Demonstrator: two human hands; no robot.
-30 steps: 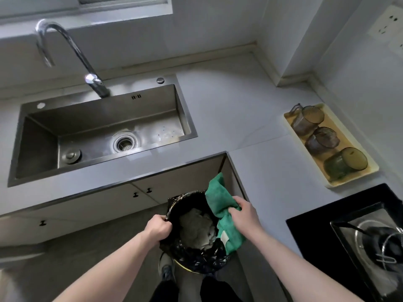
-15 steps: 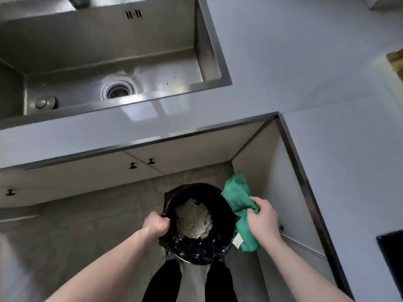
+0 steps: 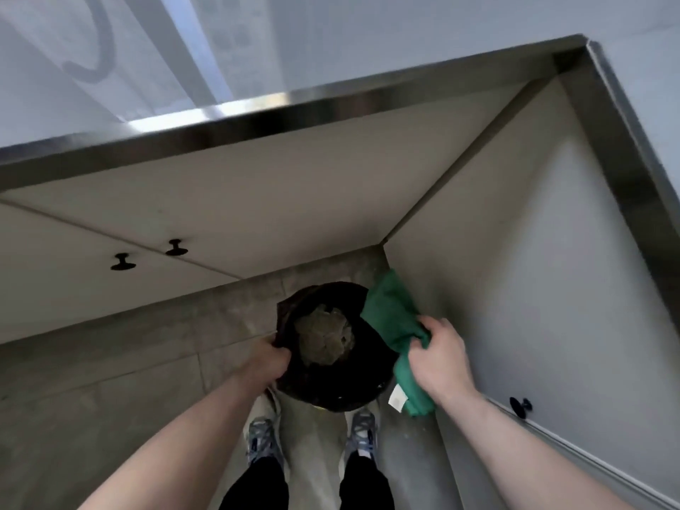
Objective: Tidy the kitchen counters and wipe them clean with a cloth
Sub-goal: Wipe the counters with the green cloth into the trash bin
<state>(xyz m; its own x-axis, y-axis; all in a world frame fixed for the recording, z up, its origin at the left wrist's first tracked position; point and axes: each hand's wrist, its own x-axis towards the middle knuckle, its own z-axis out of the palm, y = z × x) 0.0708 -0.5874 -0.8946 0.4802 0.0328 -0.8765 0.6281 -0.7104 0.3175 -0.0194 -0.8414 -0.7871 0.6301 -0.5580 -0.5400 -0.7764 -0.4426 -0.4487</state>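
Grey floor [image 3: 110,392] in the cabinet corner, bin lowered to it.

Against a second ago, the bin [image 3: 333,366] has dropped from table height to just before the shoes [image 3: 362,430]. Left hand [image 3: 266,360] fingers clamp its bag-lined rim; right hand [image 3: 434,358] fingers clamp the green cloth [image 3: 392,318] at the bin's right. Inside lies crumpled greyish waste [image 3: 323,338]. Wiping likely comes next.

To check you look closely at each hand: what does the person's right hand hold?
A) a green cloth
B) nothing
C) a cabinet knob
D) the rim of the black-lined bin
A: the right hand grips the bunched green cloth beside the bin, whose rim the left hand holds.
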